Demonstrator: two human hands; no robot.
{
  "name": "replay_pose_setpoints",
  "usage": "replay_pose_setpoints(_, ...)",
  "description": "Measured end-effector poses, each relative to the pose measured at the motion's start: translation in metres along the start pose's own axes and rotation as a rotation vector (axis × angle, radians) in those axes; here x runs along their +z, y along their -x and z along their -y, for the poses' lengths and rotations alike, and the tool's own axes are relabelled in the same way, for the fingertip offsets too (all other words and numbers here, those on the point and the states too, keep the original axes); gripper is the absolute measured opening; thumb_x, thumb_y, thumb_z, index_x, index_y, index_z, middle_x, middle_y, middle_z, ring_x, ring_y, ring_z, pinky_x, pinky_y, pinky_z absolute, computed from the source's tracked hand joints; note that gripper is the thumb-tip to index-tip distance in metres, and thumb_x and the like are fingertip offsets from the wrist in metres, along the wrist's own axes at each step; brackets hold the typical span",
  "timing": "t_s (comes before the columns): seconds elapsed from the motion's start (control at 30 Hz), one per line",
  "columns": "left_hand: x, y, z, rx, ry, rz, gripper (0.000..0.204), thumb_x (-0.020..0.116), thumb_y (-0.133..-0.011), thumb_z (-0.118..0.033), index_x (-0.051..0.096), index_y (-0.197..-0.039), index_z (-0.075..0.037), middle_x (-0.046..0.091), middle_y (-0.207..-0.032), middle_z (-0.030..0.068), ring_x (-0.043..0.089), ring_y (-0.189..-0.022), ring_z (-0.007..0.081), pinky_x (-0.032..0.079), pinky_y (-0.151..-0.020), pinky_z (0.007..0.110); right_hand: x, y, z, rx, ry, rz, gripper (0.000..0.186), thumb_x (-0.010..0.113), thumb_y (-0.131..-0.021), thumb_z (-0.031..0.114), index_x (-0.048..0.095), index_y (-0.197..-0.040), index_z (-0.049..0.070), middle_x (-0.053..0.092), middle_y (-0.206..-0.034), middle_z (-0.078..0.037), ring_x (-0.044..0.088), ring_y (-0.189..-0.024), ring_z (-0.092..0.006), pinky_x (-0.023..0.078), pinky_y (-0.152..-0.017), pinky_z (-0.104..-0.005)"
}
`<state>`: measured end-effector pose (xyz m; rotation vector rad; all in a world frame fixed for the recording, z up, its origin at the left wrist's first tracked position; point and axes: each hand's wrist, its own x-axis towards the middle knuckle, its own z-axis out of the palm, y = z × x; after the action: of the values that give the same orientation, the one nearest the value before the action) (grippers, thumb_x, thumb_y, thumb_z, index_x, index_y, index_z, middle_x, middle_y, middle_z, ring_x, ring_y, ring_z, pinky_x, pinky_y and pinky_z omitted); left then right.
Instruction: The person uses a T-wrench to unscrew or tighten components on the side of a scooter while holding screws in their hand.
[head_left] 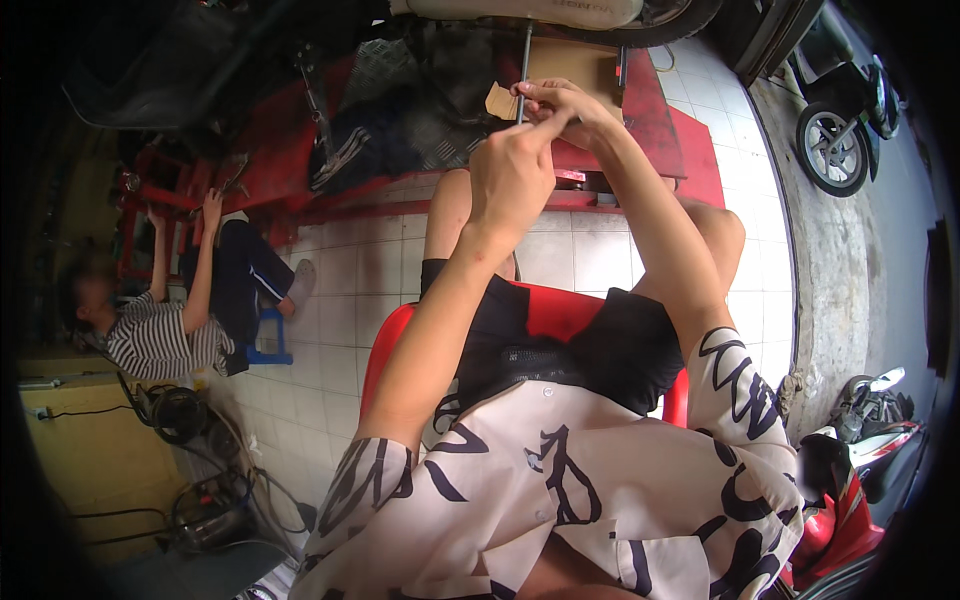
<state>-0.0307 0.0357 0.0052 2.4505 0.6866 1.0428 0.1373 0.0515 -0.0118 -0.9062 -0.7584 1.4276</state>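
A right hand pinches a slim, smooth metal rod beside a pale, rounded motorbike panel, the left hand curled around its near end, over a scuffed red platform bearing brown cardboard, while square white tiles spread beyond the platform's straight edge

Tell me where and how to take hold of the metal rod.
The metal rod is probably best pinched on its bare upper shaft, coming from the left. It is straight and slim, suiting a pinch; the right hand grips it lower down, reaching from the right, and its lower end disappears at the left hand.
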Motion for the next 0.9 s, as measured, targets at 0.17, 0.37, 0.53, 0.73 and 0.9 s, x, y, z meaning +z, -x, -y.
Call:
replay_pose_setpoints(0.17, -0.012, 0.031, 0.005, -0.273, -0.034, 0.215, 0.037, 0.067, -0.084, -0.021, 0.063, -0.115, -0.001, 0.064, -0.064, 0.0189, 0.063, -0.054, 0.0293, 0.047, -0.052, 0.038, -0.017, -0.009, -0.001, -0.035, -0.12, 0.035, 0.017, 0.053, -0.096, 0.013, 0.057, -0.099, -0.004, 0.046, -0.065, 0.003, 0.033, -0.053, -0.0048, 0.029, -0.049, -0.019)
replay_pose_setpoints(0.37, -0.013, 0.015, -0.005, -0.695, 0.953, 0.053, 0.038, 0.057, -0.096, -0.036, 0.06, -0.105, 0.0, 0.039, -0.058, -0.0049, 0.035, -0.046, 0.0039, 0.03, -0.044, 0.021, 0.002, -0.013, 0.0, -0.045, -0.182, 0.035, 0.018, 0.055, -0.095, 0.013, 0.056, -0.102, -0.004, 0.042, -0.062, 0.004, 0.03, -0.052, -0.0055, 0.026, -0.048, -0.0211)
replay_pose_setpoints(0.53, 0.011, -0.007, -0.001, -0.953, 1.7, -0.234, 0.024, 0.056, -0.097, -0.027, 0.057, -0.102, -0.004, 0.04, -0.064, -0.0053, 0.035, -0.051, 0.0068, 0.031, -0.049, 0.022, 0.003, -0.011, 0.007, -0.033, -0.175, 0.029, 0.017, 0.055, -0.094, 0.011, 0.055, -0.104, -0.004, 0.045, -0.065, 0.002, 0.031, -0.054, -0.0062, 0.028, -0.049, -0.0214)
replay_pose_setpoints(0.73, 0.023, -0.014, 0.002, 0.089, -0.052, -0.299, 0.026, 0.057, -0.081, 0.006, 0.062, -0.101, -0.01, 0.052, -0.079, 0.0055, 0.056, -0.063, 0.0207, 0.047, -0.056, 0.033, 0.0, -0.015, -0.007, -0.008, -0.03, -0.052, 0.017, 0.047, -0.098, 0.014, 0.056, -0.089, 0.002, 0.048, -0.067, 0.001, 0.035, -0.054, -0.0075, 0.032, -0.051, -0.0218)
replay_pose_setpoints(0.9, 0.011, -0.005, -0.005, 0.115, 0.061, -0.297, 0.029, 0.071, -0.074, -0.001, 0.067, -0.102, -0.008, 0.051, -0.087, 0.0087, 0.054, -0.064, 0.0176, 0.045, -0.056, 0.029, -0.004, -0.009, 0.003, -0.037, -0.04, -0.112, 0.021, 0.045, -0.1, 0.016, 0.056, -0.088, 0.003, 0.049, -0.069, 0.001, 0.039, -0.054, -0.0082, 0.037, -0.054, -0.0221)
